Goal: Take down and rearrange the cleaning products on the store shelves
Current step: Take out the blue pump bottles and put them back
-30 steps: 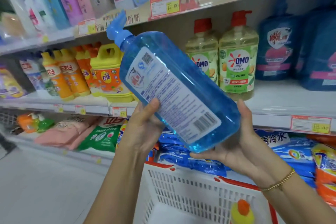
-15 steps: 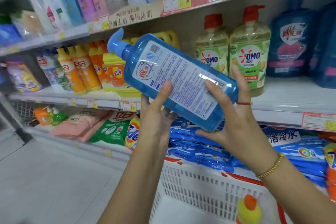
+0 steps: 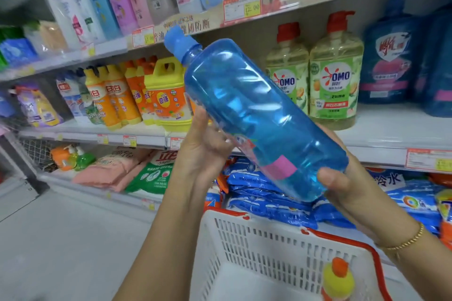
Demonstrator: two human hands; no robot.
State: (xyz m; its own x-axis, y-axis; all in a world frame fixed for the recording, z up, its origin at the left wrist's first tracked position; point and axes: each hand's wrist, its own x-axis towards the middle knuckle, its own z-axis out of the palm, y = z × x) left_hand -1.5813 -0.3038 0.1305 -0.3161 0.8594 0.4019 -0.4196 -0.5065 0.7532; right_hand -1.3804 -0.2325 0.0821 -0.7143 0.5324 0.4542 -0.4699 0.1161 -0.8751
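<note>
Evidently tilts blue bottle (image 3: 256, 114) for inspection, left hand (image 3: 205, 149) gripping its middle, right hand (image 3: 347, 188) curled under its base

You are holding the blue bottle (image 3: 256, 114) tilted, cap pointing toward 11 o'clock | left hand (image 3: 205, 151) gripping its middle | right hand (image 3: 342, 185) cupping its base at 4 o'clock | white basket (image 3: 244, 239) sitting at 6 o'clock

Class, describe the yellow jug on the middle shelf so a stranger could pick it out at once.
Find the middle shelf, where two green-labelled OMO pump bottles stand. Left of them, partly behind the raised blue bottle, is the yellow jug. Unlike the slim orange bottles beside it, it is squat with a carry handle on top.
</note>
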